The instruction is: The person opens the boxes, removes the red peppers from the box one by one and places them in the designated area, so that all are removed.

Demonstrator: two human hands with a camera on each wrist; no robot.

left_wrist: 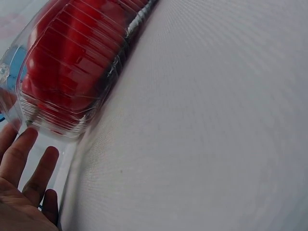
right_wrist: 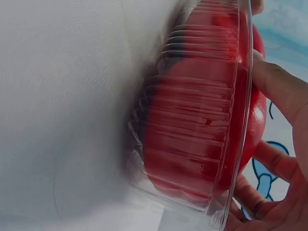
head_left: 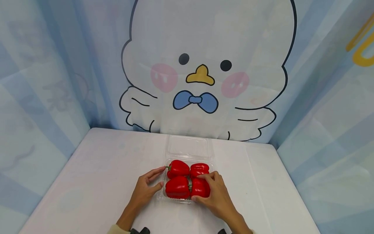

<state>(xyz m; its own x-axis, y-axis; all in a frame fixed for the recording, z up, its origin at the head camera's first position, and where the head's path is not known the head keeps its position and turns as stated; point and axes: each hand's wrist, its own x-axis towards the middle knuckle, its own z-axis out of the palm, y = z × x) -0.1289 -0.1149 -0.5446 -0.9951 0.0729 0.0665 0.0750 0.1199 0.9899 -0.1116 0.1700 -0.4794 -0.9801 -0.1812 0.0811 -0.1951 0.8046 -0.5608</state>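
Observation:
Several red bell peppers (head_left: 177, 187) sit in a clear plastic clamshell container (head_left: 184, 201), whose see-through wall (left_wrist: 72, 115) also shows in the left wrist view. My right hand (head_left: 214, 193) grips the front right pepper (head_left: 201, 188), thumb on its near side and fingers over its far side. In the right wrist view the thumb (right_wrist: 276, 82) passes over the container's rim onto the red skin. My left hand (head_left: 147, 187) is at the container's left side with fingers extended, the fingertips right by the rim and the green stem of the back left pepper (head_left: 179, 169).
The container's clear lid (head_left: 190, 146) lies folded back on the far side. Everything stands on a white-covered table (head_left: 117, 169). A curtain with a cartoon bird (head_left: 201, 42) hangs behind, and blue-and-white curtains (head_left: 38, 97) flank both sides.

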